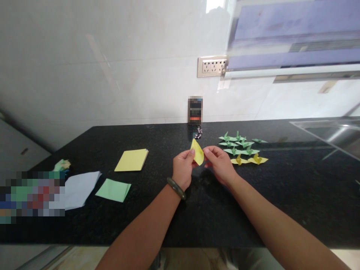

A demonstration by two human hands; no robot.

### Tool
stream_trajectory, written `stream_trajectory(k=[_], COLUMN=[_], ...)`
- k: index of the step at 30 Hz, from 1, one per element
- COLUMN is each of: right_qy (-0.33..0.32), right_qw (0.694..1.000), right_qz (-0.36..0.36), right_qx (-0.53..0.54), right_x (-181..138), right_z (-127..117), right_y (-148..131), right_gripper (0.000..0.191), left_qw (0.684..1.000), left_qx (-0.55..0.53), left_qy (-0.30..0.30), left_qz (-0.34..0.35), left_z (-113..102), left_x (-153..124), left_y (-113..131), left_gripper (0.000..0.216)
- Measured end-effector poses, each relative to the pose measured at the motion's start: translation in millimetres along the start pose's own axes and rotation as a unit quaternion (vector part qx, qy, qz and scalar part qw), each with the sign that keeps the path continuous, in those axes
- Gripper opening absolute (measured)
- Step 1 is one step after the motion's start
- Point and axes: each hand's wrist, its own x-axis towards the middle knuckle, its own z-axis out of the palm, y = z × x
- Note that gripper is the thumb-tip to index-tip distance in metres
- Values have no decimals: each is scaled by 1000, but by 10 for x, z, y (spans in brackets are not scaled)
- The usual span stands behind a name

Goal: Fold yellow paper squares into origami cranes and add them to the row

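Observation:
A folded piece of yellow origami paper (pixel 198 153) is held up above the dark countertop, its narrow point facing away from me. My left hand (pixel 183 165) pinches it from the left with the thumb on top. On the other side, my right hand (pixel 219 162) has its thumb and fingers closed at the paper's right edge; part of those fingers is hidden. Rows of green paper cranes (pixel 234 151) sit to the right of my hands, with two yellow paper cranes (pixel 257 159) in the nearest row.
Left on the black countertop (pixel 157 210) lie a stack of yellow paper (pixel 131 160), green sheets (pixel 114 190), white paper (pixel 83 189) and a crumpled green-yellow bit (pixel 62 165). A phone-like device (pixel 195 110) leans on the wall. A sink (pixel 343 133) is at far right.

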Motion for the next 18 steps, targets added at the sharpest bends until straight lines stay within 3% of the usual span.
stream_trajectory(k=[6, 18], right_qy=[-59, -8], right_qw=[998, 995], right_qz=[-11, -58], right_qx=[-20, -85], right_x=[-21, -38], right_z=[35, 37], right_y=[58, 79], right_gripper=[31, 35], left_qw=[999, 999], left_qx=[-33, 39], left_qy=[-22, -19], left_qz=[-22, -3], left_z=[20, 37], left_x=[-45, -82], left_y=[6, -11], left_gripper=[29, 30])
